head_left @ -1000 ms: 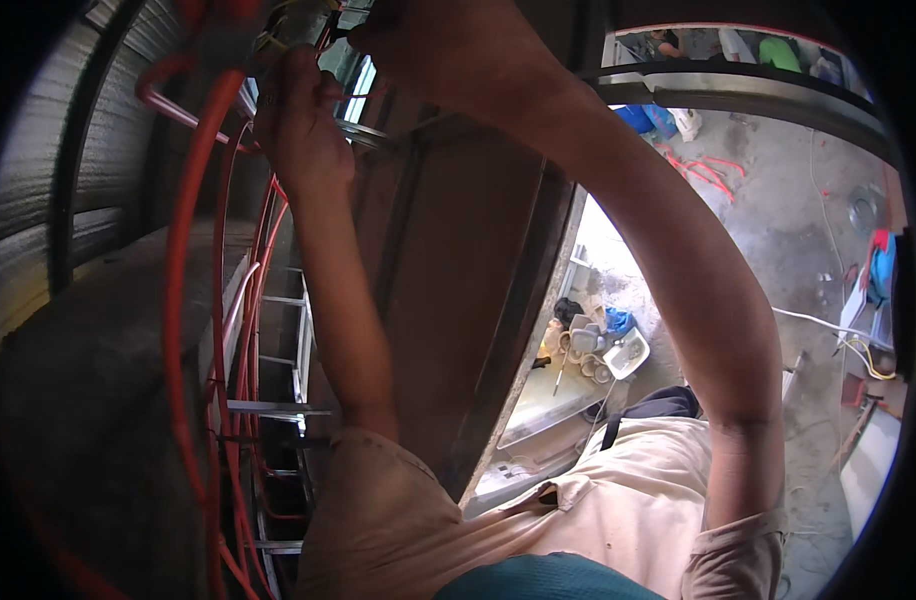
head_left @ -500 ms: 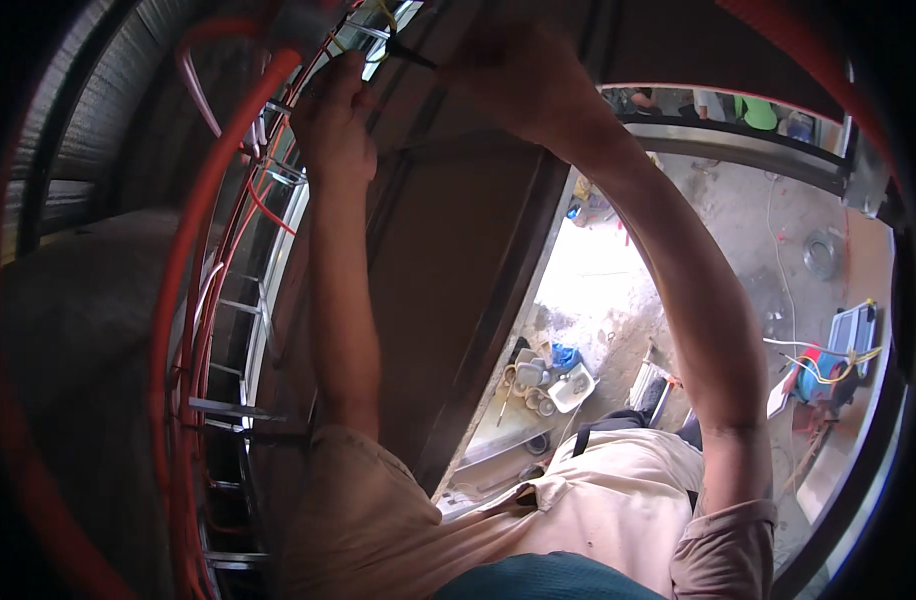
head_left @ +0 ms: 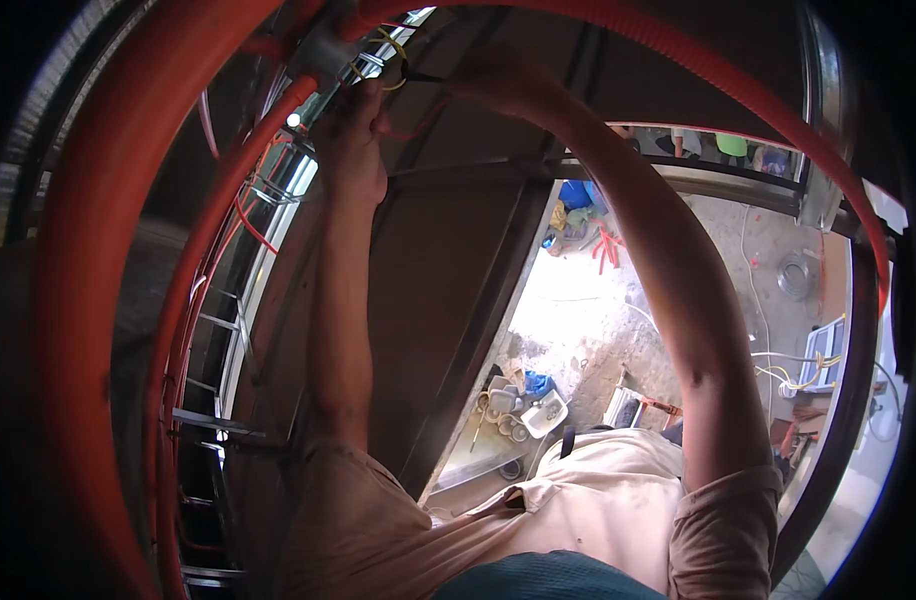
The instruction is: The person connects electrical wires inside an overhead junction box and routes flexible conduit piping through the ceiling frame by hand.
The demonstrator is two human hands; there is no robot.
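Note:
My left hand [head_left: 353, 150] is raised beside the red conduits, its fingers closed at the lower end of looped yellow wires [head_left: 402, 62]. Its fingertips are in shadow and partly blend with the wires. A thin black strip [head_left: 424, 77] runs from the yellow loop across to my right hand [head_left: 503, 85], whose fingers are closed on its end. The right hand is dark and a little blurred. Below the strip, a thin red wire [head_left: 418, 128] curves between the two hands.
A thick red conduit [head_left: 78, 300] fills the left side, and a corrugated red one [head_left: 678, 50] arches overhead. A metal wire tray [head_left: 213, 320] runs beside dark panels [head_left: 428, 270]. Far below lie a floor with buckets [head_left: 543, 412], a blue ladder-like object [head_left: 828, 350] and people.
The view has shifted, so the red conduits loom larger and the corrugated one crosses the top. My hands remain at the yellow wires, the black strip still between them.

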